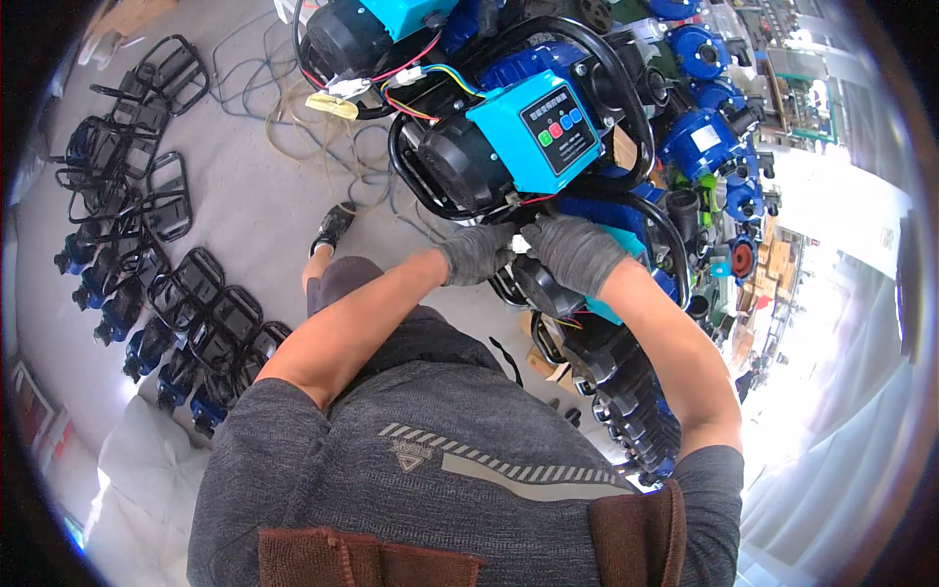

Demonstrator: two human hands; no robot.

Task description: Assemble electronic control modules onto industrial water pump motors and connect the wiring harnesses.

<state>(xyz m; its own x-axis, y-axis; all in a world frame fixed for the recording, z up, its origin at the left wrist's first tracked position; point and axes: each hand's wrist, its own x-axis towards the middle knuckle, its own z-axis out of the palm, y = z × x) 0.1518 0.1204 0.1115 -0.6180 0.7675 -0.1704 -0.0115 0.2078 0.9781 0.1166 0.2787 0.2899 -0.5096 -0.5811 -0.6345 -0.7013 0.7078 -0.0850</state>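
Note:
A blue pump unit (587,210) with a black motor and black tube frame (626,98) stands on top of a stack of like units. A cyan control box (533,137) with coloured buttons sits on its motor (455,166). My left hand (476,252), in a grey glove, presses against the underside of the motor beside a small white part. My right hand (574,251), also gloved, grips the unit's lower edge right next to the left hand. What the fingers pinch is hidden.
Loose coloured wires (406,83) run from the unit. Rows of blue pumps with black frames (166,323) lie on the concrete floor at left, with cables (284,108) strewn behind. More blue pumps (709,127) pile up at right. A white sack (147,460) lies lower left.

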